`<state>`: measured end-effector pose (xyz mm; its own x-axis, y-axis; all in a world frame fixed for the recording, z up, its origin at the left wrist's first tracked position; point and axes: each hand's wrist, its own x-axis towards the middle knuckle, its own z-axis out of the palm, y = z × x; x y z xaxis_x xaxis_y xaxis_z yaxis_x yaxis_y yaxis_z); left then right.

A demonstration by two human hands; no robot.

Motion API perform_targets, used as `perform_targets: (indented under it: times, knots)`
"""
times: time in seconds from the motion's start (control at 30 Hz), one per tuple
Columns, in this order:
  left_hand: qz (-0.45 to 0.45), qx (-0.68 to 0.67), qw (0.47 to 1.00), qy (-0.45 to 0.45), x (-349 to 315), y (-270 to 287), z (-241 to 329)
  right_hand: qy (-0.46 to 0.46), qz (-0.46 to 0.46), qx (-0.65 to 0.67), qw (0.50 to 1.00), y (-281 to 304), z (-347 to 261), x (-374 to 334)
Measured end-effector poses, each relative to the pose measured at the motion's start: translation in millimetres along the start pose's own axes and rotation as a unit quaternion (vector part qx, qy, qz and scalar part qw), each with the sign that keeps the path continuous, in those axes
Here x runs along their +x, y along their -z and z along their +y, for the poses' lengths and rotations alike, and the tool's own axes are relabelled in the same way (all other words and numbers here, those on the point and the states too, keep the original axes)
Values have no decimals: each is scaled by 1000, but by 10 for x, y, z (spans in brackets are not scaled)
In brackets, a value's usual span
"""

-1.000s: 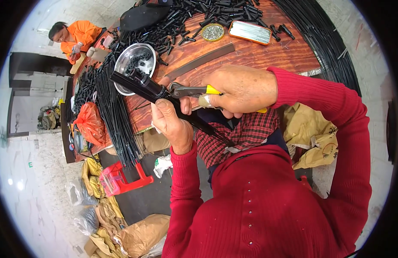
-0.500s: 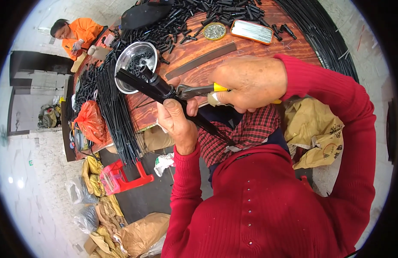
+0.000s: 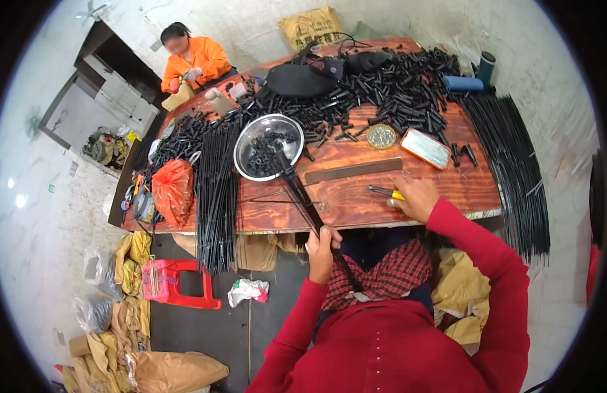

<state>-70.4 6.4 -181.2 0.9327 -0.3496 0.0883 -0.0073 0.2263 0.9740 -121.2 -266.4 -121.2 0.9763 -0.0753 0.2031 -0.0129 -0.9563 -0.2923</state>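
Observation:
My left hand [image 3: 322,252] is closed round a bundle of thin black rods [image 3: 303,204], which looks like a folded umbrella frame. It slants from my lap up over the table edge, its upper end at the rim of a steel bowl [image 3: 240,164] holding small black rings. In my right hand [image 3: 419,199], low over the front of the table, are pliers [image 3: 382,191] with yellow handles; their jaws point left, apart from the bundle. Just beyond them lies a flat dark bar [image 3: 354,170].
A round tin of small metal bits [image 3: 381,136] and an orange-rimmed tray of pins [image 3: 426,149] stand behind the bar. Black tubular parts [image 3: 408,98] heap at the back. Rod bundles lie left [image 3: 216,196] and right [image 3: 513,170]. A person in orange [image 3: 197,62] works far left.
My hands have moved apart: the pliers have come off the bundle and gone right, down toward the table. The bundle has lowered, its upper end now at the bowl. My view has widened.

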Motion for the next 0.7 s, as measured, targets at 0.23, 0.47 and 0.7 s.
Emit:
perform_targets:
  times: [0.23,0.47,0.7]
  knots:
    - [-114,36,991,-63,-169,-347,786,58,157,-77,983,-27,-42,-64]
    - [84,422,790,-437,-36,-16,1486,145,-90,259,951,-324,-706,-664]
    - [-48,-414,866,-276,80,-244,2257,75,-210,417,881,-370,-988,-838]
